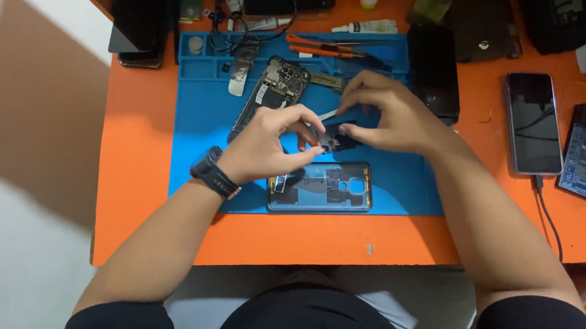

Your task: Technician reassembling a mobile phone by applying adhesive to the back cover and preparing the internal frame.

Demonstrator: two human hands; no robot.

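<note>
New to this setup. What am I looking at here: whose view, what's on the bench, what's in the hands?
There is no machine: this is one picture from a camera worn on a person's head, looking down at their two bare hands over an orange table with a blue work mat on it.

The left hand, with a dark watch on its wrist, and the right hand meet over the mat and pinch a small dark part between their fingertips; what it is, is too small to tell.

On the mat lie an opened phone body with its insides showing and a blue back cover. Orange-handled tools lie at the mat's far edge. A whole phone lies on the table to the right.
</note>
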